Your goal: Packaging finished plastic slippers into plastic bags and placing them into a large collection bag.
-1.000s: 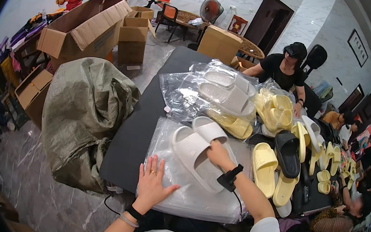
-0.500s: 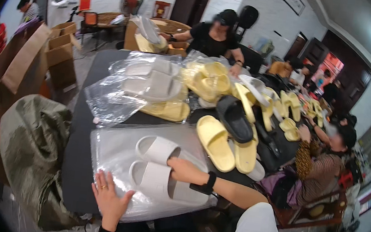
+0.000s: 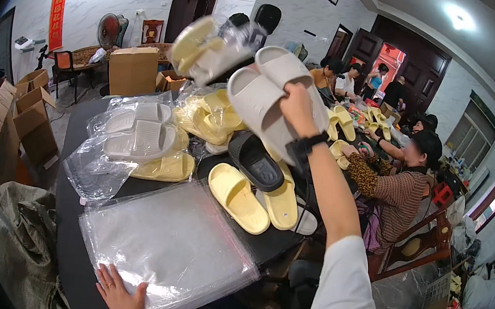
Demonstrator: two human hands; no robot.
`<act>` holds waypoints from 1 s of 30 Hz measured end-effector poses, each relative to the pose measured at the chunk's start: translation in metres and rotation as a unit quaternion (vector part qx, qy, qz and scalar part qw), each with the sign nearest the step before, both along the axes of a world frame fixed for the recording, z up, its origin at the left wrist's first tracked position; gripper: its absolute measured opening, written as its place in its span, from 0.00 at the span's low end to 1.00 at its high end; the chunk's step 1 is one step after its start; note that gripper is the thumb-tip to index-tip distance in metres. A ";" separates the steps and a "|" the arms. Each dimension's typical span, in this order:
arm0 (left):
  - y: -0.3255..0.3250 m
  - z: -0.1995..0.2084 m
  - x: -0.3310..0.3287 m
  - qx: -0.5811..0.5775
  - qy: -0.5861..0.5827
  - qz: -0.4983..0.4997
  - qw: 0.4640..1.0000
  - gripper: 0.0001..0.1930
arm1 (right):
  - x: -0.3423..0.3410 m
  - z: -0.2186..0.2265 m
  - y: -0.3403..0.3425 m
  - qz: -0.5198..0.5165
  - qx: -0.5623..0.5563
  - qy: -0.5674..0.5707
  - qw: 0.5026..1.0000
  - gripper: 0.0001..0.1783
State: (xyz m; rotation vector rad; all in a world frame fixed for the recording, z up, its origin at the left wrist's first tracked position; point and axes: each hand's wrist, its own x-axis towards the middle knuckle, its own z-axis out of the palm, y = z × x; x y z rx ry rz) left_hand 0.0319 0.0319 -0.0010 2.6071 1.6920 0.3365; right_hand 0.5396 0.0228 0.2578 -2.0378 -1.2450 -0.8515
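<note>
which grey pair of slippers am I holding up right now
The unwrapped pale grey pair, raised in your right hand. The other grey pair lies farther left and lower, inside clear plastic.

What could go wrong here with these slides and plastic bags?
The pale grey slides could slip from your right hand, which alone grips both, and might knock the black slide nearby. The clear plastic bags look slick and lie at the near edge of the table; the stack might shift if your left hand lifts.
</note>
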 end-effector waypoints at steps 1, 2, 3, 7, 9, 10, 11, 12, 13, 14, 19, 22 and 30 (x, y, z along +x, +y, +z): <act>0.001 -0.002 0.000 0.000 0.007 -0.001 1.000 0.44 | 0.026 0.002 0.008 -0.018 -0.005 0.012 1.000 0.14; 0.001 -0.002 0.001 -0.001 0.006 -0.005 1.000 0.44 | 0.050 -0.001 0.014 -0.038 -0.011 0.023 0.999 0.16; 0.001 -0.001 0.004 -0.002 0.000 -0.010 1.000 0.44 | 0.071 -0.011 0.018 -0.029 0.002 0.070 0.997 0.20; 0.003 -0.001 0.000 0.003 0.000 -0.004 1.000 0.44 | 0.076 -0.060 0.036 -0.081 -0.081 0.174 0.978 0.26; 0.001 0.001 -0.002 0.002 0.005 0.004 1.000 0.44 | 0.052 -0.079 0.038 -0.103 -0.119 0.186 0.970 0.30; 0.000 0.003 0.001 0.001 0.005 -0.005 1.000 0.44 | 0.052 -0.087 0.035 -0.143 -0.092 0.139 0.976 0.29; -0.001 0.004 0.004 0.002 0.003 -0.007 1.000 0.44 | 0.054 -0.092 0.032 -0.146 -0.054 0.069 0.985 0.27; -0.002 0.004 0.003 0.006 -0.005 -0.008 1.000 0.43 | 0.048 -0.097 0.032 -0.145 -0.020 0.003 0.989 0.24; -0.002 0.004 0.001 0.011 -0.011 -0.008 1.000 0.42 | 0.041 -0.101 0.037 -0.141 -0.022 0.006 0.990 0.24; -0.001 -0.001 -0.002 0.009 -0.007 0.002 1.000 0.42 | 0.022 -0.101 0.047 -0.070 0.027 -0.036 0.997 0.21; 0.004 -0.017 -0.002 0.006 -0.076 0.032 0.997 0.49 | -0.091 -0.104 0.065 0.188 0.013 -0.018 0.982 0.14; 0.008 -0.012 0.005 0.007 -0.097 0.019 0.995 0.47 | -0.104 -0.143 0.090 0.212 -0.129 0.177 0.953 0.25; 0.004 -0.016 -0.004 -0.010 -0.093 0.038 0.995 0.45 | -0.106 -0.226 0.194 0.314 0.018 0.471 0.824 0.27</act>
